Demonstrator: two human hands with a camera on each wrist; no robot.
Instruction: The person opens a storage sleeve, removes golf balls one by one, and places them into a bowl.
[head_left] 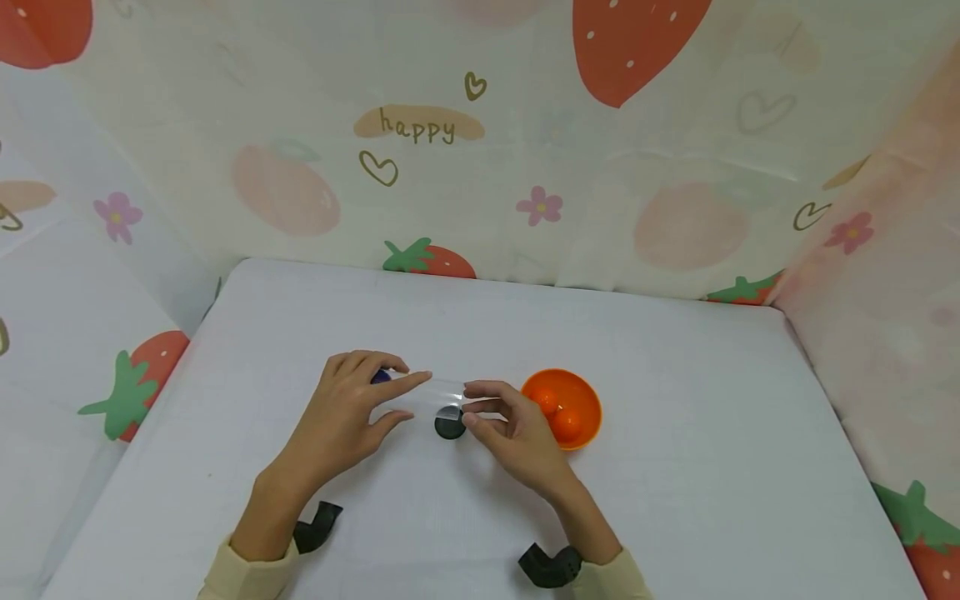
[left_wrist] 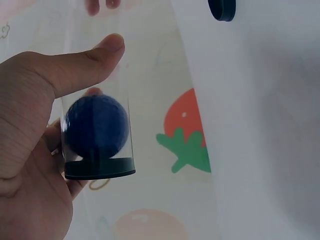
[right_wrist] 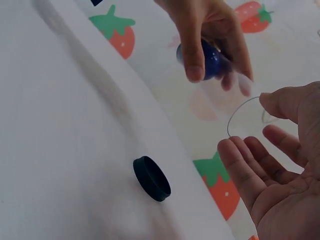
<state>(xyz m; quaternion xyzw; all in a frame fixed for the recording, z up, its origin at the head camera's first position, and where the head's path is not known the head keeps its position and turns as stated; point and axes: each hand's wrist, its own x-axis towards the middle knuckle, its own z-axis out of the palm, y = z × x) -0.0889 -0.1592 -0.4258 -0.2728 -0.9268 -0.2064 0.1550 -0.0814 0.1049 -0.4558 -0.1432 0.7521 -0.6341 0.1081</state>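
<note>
A clear plastic tube (head_left: 424, 395) lies sideways between the two hands, above the table. My left hand (head_left: 347, 410) grips it near its left end, thumb on one side and fingers on the other. Inside that end sits a dark blue ball (left_wrist: 97, 127), against a dark cap (left_wrist: 100, 168) that closes the tube. At the tube's open right end, my right hand (head_left: 522, 439) holds the rim (right_wrist: 233, 116) between thumb and fingertips. A second dark round cap (head_left: 450, 428) rests on the table below this end, partly seen through the tube.
Just right of my right hand stands an orange bowl (head_left: 594, 417) with orange balls (head_left: 567, 426) in it. The white table (head_left: 712, 483) is bordered by printed cloth (head_left: 525, 150) at the back and sides. Black pieces (head_left: 318, 527) sit at both wrists.
</note>
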